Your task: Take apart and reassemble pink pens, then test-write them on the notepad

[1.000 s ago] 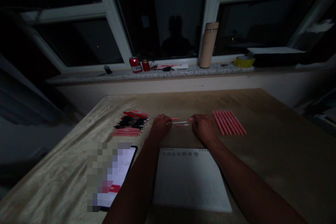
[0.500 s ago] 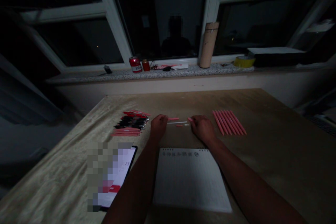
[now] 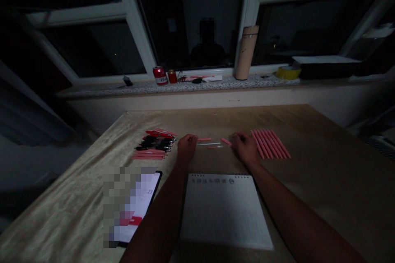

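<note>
My left hand (image 3: 187,146) rests on the table with its fingers curled together, beside the left ends of a pink pen barrel piece (image 3: 204,139) and a thin white pen refill (image 3: 208,144). Whatever its fingertips pinch is hidden. Just right of a second pink pen piece (image 3: 226,142) is my right hand (image 3: 246,146), thumb and fingers bent but apart, with nothing visible between them. A small pinkish piece (image 3: 211,147) and a tiny clear piece (image 3: 219,146) lie between the hands.
Several pink pens (image 3: 270,144) lie in a row at right. At left is a pile of black, red and pink pens (image 3: 156,144). A spiral notebook (image 3: 226,213) and a tablet-like screen (image 3: 142,209) lie nearer. Cans (image 3: 160,75) and a tall cylinder (image 3: 247,53) stand on the sill.
My right hand has shifted right, away from the second pink piece, which stays on the table and shows more of its length. My left hand has hardly moved.
</note>
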Tool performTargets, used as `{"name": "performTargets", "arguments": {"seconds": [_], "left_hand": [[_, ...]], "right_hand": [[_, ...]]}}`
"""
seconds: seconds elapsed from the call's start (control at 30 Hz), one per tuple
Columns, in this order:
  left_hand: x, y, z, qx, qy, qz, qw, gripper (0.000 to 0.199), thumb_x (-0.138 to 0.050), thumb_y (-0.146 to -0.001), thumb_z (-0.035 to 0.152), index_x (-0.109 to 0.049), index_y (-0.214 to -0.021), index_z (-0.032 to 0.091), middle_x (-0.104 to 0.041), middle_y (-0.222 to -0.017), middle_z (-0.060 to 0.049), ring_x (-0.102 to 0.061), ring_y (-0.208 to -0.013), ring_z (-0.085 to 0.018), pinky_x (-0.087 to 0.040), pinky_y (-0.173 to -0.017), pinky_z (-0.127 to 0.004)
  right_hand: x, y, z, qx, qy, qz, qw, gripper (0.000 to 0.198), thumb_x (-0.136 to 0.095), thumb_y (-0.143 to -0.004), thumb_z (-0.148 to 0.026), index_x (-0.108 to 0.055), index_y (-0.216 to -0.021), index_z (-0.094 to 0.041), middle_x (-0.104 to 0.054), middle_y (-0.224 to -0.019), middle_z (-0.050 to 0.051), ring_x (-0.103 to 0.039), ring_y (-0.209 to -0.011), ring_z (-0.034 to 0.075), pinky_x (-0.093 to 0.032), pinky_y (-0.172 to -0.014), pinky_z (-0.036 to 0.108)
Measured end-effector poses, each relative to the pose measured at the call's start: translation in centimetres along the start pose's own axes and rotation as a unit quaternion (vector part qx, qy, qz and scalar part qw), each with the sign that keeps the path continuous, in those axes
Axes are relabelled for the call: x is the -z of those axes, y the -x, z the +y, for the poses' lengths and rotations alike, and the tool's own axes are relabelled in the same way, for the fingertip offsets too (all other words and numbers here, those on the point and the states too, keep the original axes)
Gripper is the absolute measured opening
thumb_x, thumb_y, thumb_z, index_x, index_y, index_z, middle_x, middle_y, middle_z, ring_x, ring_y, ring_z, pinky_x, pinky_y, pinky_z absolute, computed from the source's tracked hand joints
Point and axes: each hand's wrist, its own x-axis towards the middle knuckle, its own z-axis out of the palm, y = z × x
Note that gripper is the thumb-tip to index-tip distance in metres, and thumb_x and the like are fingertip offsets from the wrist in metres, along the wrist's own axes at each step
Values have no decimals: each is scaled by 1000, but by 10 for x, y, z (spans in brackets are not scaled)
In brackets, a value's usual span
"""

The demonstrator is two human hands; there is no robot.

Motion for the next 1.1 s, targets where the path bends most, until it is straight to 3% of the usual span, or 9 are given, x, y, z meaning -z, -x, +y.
{"name": "performTargets", "arguments": {"seconds": [0.2,0.33,1.1], "left_hand": [[0,-1,1,20,50,29,998,26,-52,-77,37,-62,-67,15,-56,-58,2,-51,-60,-12,-39,-60,-22],[1,-1,3,32,64,38,997,26,-52,-76,37,-61,-65,15,-55,-56,2,-49,-57,-11,-38,-57,-22],[4,0,8,40,41,26,998,27,-50,-77,36,-63,-69,14,-58,-60,1,-52,-62,-12,-40,-60,-22]], "right_hand": [[0,-7,8,-69,-123,95,985,27,-55,-77,-39,-65,-74,-15,-61,-67,2,-54,-64,16,-41,-64,28],[-2,-9,11,-89,-156,122,976,25,-57,-74,-39,-64,-71,-15,-59,-63,0,-51,-60,14,-39,-60,26],[0,-5,3,-74,-116,91,986,28,-54,-76,-41,-65,-74,-15,-62,-67,3,-55,-66,16,-41,-63,27]]}}
